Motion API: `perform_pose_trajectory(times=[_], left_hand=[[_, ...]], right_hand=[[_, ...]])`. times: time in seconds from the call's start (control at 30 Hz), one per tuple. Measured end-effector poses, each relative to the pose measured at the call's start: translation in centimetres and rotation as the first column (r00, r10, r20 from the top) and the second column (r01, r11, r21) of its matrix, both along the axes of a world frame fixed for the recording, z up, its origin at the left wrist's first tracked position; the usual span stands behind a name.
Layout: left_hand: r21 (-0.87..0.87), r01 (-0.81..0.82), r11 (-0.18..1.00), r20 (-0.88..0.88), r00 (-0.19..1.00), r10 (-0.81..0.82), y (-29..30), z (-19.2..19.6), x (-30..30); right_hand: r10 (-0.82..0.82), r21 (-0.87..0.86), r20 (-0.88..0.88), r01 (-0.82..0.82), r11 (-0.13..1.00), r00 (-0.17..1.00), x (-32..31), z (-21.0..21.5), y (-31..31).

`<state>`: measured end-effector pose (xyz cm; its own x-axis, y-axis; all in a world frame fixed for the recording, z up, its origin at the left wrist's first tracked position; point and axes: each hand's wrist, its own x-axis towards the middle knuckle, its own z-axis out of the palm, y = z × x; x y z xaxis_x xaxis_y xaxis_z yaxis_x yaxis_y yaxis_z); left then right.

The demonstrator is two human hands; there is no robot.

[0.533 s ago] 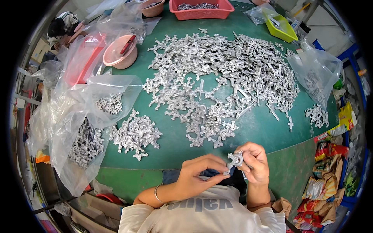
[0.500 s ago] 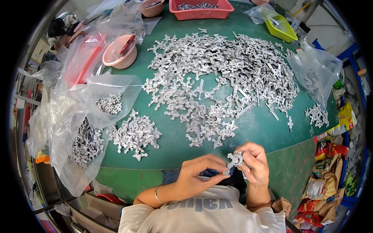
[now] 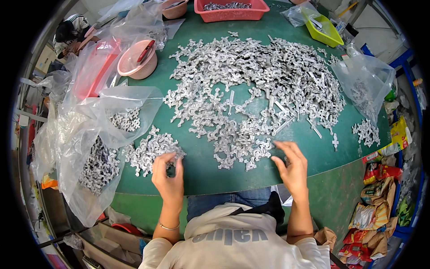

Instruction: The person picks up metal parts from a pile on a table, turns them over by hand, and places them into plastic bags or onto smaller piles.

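My left hand (image 3: 168,177) is at the near right side of a small heap of silver metal castings (image 3: 153,148); its thumb and forefinger are apart, and no part shows between them. The castings have curved, cross-like shapes. My right hand (image 3: 292,168) is raised over the table's near side, with thumb and fingers spread and nothing in them. Its fingertips reach the near right end of a wide pile of similar silver castings (image 3: 251,58). A few straight, bar-like pieces lie among them.
On the left, clear plastic bags (image 3: 80,130) hold more castings, beside a pink bowl (image 3: 139,67). A red tray (image 3: 230,14) and a yellow-green basket (image 3: 323,32) are at the back of the green table (image 3: 215,179). Another bag (image 3: 365,83) lies right. A person (image 3: 71,33) sits far left.
My hands have parted. The left went left to the small heap, the right forward to the big pile. The metal casting held between them has left my fingers.
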<state>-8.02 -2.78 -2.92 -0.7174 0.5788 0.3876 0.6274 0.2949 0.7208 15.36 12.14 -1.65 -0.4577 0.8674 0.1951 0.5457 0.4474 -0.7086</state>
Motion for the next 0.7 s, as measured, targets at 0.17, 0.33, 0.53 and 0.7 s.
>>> perform_pose_trajectory(times=[0.17,0.33,0.53,0.7], left_hand=[[-0.221,0.002,0.975,-0.179,0.983,-0.043,-1.0,-0.3,-0.7],[-0.268,0.043,0.962,-0.185,0.978,-0.095,-0.4,1.6,0.7],[-0.138,0.363,0.921,0.067,0.932,-0.357,1.1,2.7,3.2],[-0.068,0.619,0.782,0.148,0.782,-0.606,3.9,1.5,7.5]], right_hand=[[-0.020,0.106,0.271,-0.009,0.994,0.962,-1.2,-0.9,0.2],[-0.041,0.240,0.096,0.017,0.971,0.995,-0.6,-2.5,1.0],[-0.215,-0.143,-0.296,0.179,0.973,0.931,-0.2,-2.0,0.1],[-0.164,0.203,-0.125,0.187,0.961,0.978,-2.4,-3.6,0.2]])
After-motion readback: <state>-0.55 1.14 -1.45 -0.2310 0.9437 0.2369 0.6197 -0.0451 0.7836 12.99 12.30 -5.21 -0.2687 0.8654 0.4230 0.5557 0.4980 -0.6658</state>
